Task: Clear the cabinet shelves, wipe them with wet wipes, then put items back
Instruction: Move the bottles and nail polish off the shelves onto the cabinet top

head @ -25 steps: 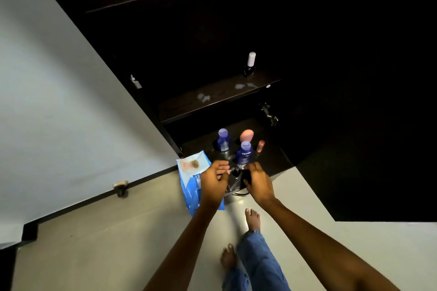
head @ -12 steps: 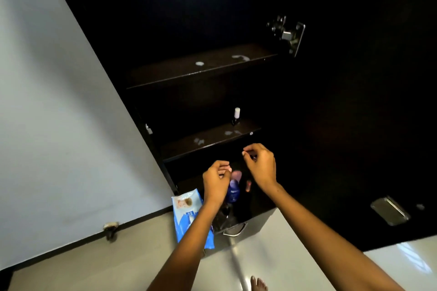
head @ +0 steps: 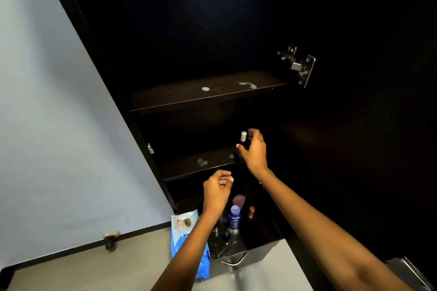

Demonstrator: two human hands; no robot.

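Observation:
A small dark bottle with a white cap (head: pixel 243 136) stands on the middle cabinet shelf (head: pixel 189 168). My right hand (head: pixel 254 151) is raised to it, thumb left of its base and fingers curled round its far side. My left hand (head: pixel 217 190) hovers lower, below the shelf's front edge, fingers loosely curled and holding nothing. Both this shelf and the upper shelf (head: pixel 179 101) are dark wood with white smears. A blue wet wipes pack (head: pixel 186 229) leans by the cabinet's foot, partly hidden by my left forearm.
An open black drawer (head: pixel 260 250) at the bottom holds a blue bottle (head: pixel 234 218), a pink sponge (head: pixel 239 199), a small orange bottle (head: pixel 252 211) and other dark items. A metal hinge (head: pixel 299 66) juts out at the upper right. The cabinet door is at the right.
My view tilted upward. My right hand rose from the drawer to the middle shelf and reached round the white-capped bottle. My left hand lifted off the drawer items and stays below the shelf.

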